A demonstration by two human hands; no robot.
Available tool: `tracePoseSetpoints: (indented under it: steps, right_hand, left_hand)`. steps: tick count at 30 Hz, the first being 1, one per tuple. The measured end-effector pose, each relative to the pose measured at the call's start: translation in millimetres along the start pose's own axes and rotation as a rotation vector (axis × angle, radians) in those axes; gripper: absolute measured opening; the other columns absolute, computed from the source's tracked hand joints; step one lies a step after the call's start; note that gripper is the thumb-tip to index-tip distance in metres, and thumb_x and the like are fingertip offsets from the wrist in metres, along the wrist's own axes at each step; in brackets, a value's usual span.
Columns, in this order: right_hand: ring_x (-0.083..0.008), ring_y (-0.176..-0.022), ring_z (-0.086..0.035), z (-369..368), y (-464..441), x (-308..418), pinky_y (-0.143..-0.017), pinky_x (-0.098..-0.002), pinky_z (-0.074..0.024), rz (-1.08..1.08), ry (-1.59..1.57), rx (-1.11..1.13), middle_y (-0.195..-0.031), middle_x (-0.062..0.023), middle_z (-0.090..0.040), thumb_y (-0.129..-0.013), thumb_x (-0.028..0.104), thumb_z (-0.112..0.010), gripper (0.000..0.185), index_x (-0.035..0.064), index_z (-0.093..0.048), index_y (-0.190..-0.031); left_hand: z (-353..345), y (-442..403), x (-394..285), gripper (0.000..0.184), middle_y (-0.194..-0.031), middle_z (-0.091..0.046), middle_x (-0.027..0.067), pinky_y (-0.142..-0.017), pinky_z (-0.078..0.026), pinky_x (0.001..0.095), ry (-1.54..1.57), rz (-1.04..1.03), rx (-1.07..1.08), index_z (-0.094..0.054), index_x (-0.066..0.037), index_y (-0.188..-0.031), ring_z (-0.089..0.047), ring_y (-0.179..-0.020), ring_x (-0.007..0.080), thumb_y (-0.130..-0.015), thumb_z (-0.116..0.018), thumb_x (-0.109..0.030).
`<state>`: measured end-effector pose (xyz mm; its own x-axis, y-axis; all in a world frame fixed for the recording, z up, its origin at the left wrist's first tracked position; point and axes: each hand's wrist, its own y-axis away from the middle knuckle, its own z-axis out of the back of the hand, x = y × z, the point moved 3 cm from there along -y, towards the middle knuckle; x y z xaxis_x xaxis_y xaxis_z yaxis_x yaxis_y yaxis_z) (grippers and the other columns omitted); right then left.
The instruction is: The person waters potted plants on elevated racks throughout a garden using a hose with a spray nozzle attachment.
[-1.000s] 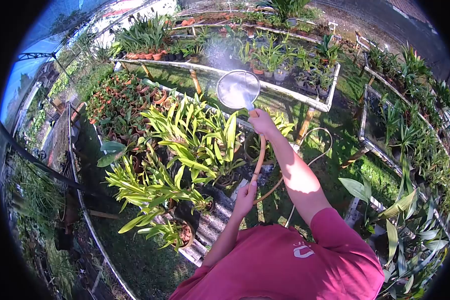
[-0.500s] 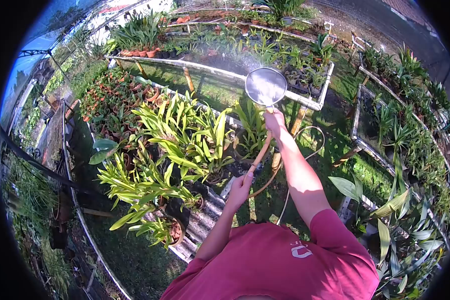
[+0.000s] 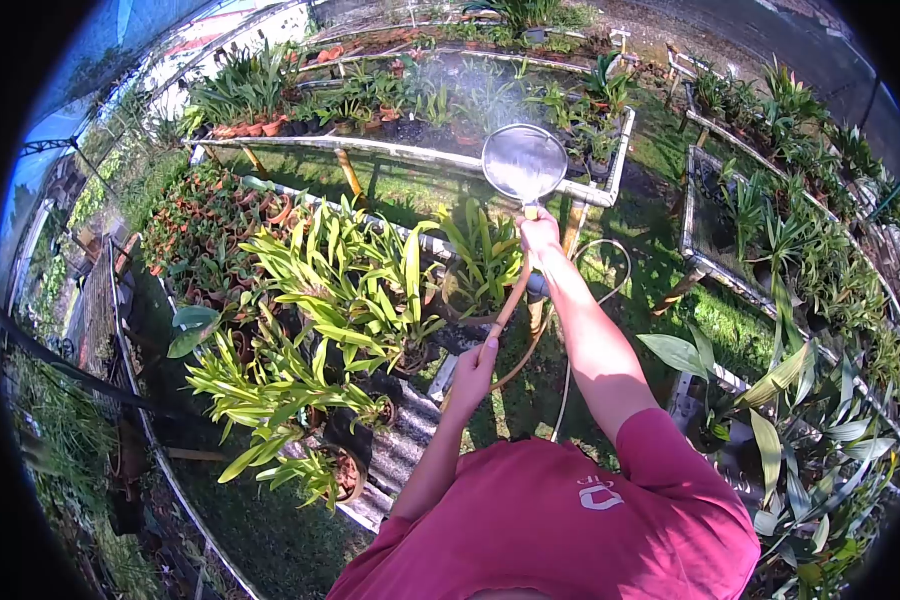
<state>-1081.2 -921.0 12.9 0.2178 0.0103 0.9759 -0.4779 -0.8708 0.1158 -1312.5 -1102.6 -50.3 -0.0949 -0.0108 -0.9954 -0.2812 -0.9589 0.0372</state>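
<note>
My right hand (image 3: 539, 235) is closed round the neck of a large round watering rose (image 3: 524, 162), held out at arm's length. A fine spray fans out from its far side over potted plants on the bench beyond. From the neck an orange-tan hose (image 3: 510, 304) runs back towards me. Lower down, my left hand (image 3: 473, 372) wraps round that hose. Just left of my hands stand long-leaved, yellow-green potted plants (image 3: 345, 290).
White-edged benches with pots surround me; one bench frame (image 3: 600, 197) lies just past the rose. Small reddish plants (image 3: 210, 220) crowd the left bench. Broad-leaved plants (image 3: 770, 450) stand close on my right. A thin hose loop (image 3: 627, 262) hangs over the grass.
The view has shifted slightly, so the benches and plants sit a little further left. Both hands keep their hold, and the rose has moved slightly left and up in view, still spraying.
</note>
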Motion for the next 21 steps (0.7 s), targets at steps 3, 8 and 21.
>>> tracePoseSetpoints:
  steps: [3, 8, 21]
  right_hand:
    - [-0.0108, -0.047, -0.05, 22.7, -9.3, -1.5, -0.04, -0.0295, -0.0386, 0.061, 0.069, -0.119, -0.066, -0.0007, -0.057, -0.085, 0.004, -0.067, 0.019, 0.006, -0.061, -0.103]
    - [-0.011, -0.05, -0.052, 78.9, -25.2, -24.0, -0.042, -0.0289, -0.0404, 0.082, 0.032, -0.209, -0.071, -0.0018, -0.061, -0.082, 0.002, -0.068, 0.026, 0.0048, -0.062, -0.107]
    - [-0.0075, -0.04, -0.039, 249.2, 120.6, -16.3, -0.034, -0.0261, -0.0298, 0.149, -0.279, -0.688, -0.062, 0.0028, -0.049, -0.084, -0.003, -0.06, 0.02, 0.0074, -0.057, -0.1]
  left_hand:
    - [-9.2, -4.3, -3.9, 0.049, -0.061, -0.035, -0.0079, -0.051, -0.026, 0.0277, -0.034, -0.038, 0.026, -0.047, -0.007, -0.066, -0.032, -0.059, 0.0044, -0.102, -0.053, -0.04]
    - [-29.0, -1.4, -19.1, 0.05, -0.061, -0.036, -0.0068, -0.051, -0.028, 0.0282, -0.077, -0.067, 0.147, -0.048, -0.003, -0.068, -0.034, -0.06, 0.005, -0.101, -0.053, -0.04]
    - [-88.5, 3.0, -14.6, 0.044, -0.058, -0.032, -0.0047, -0.049, -0.025, 0.0303, -0.186, -0.218, 0.563, -0.046, -0.003, -0.066, -0.03, -0.055, 0.0067, -0.097, -0.061, -0.03]
